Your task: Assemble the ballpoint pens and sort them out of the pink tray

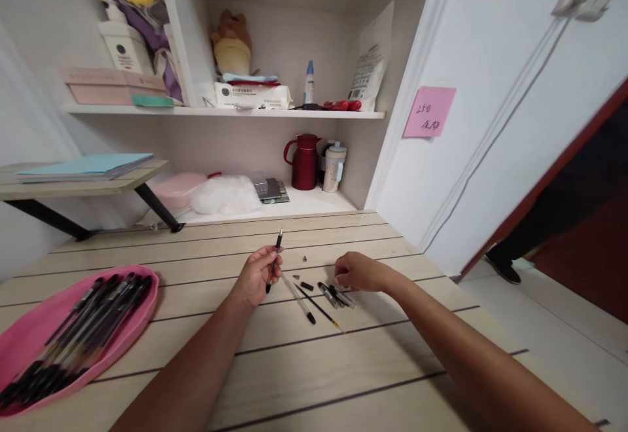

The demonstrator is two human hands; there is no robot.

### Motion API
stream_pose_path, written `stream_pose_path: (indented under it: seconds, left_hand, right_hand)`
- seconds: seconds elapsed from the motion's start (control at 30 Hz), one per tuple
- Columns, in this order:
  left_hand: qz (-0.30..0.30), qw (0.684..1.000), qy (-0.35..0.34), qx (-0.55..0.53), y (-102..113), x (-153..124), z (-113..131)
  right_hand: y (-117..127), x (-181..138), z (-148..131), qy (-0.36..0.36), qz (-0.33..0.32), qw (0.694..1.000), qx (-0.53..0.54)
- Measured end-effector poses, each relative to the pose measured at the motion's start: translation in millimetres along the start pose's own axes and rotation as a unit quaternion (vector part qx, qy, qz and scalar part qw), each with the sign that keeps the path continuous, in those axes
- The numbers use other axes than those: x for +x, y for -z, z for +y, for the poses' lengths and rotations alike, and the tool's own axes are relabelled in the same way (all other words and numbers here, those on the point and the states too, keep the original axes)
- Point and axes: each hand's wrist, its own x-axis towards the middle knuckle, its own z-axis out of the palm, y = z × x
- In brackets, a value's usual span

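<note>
My left hand (258, 276) pinches a gel pen (278, 242) with a black grip, its metal tip pointing up. Over a small pile of clear and black pen caps (328, 294), my right hand (360, 271) has its fingers curled down; the fingertips touch or nearly touch the caps, and what they grip is hidden. Between the hands lie a clear pen barrel (300, 301) with a black end and a thin dark ink refill (318, 306). A short black grip sleeve (307, 286) and a small metal pen tip (304, 258) rest nearby on the slatted table (275, 366).
A pink tray (152, 301) full of black pens stands at the left. Behind it, a small raised shelf (147, 173) has black legs. The cabinet at the back holds a red jug (305, 163), a tumbler (334, 167) and a white plastic bag (226, 195). A person's foot (503, 263) shows at right.
</note>
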Motion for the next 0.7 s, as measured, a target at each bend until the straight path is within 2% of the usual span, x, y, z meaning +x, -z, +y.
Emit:
stream_pose_path:
  seconds: [0.33, 0.47, 0.53, 0.6, 0.7]
  left_hand:
    - [-0.005, 1.000, -0.010, 0.020, 0, -2, -2]
    - [-0.008, 1.000, -0.013, 0.027, -2, -3, -3]
    - [-0.015, 0.999, -0.013, 0.035, -3, -5, -3]
    - [-0.029, 0.998, -0.010, 0.055, -5, -6, -4]
    - [-0.050, 0.994, -0.001, 0.097, -7, -7, -6]
  right_hand:
    - [-28, -13, 0, -0.005, 0.092, 0.995, -0.042]
    - [-22, -13, 5, -0.013, 0.134, 0.990, -0.047]
    - [-14, -11, 6, -0.002, 0.144, 0.989, 0.028]
    - [-7, -4, 3, 0.010, 0.152, 0.973, 0.172]
    - [-3, 10, -11, 0.043, 0.191, 0.899, 0.391]
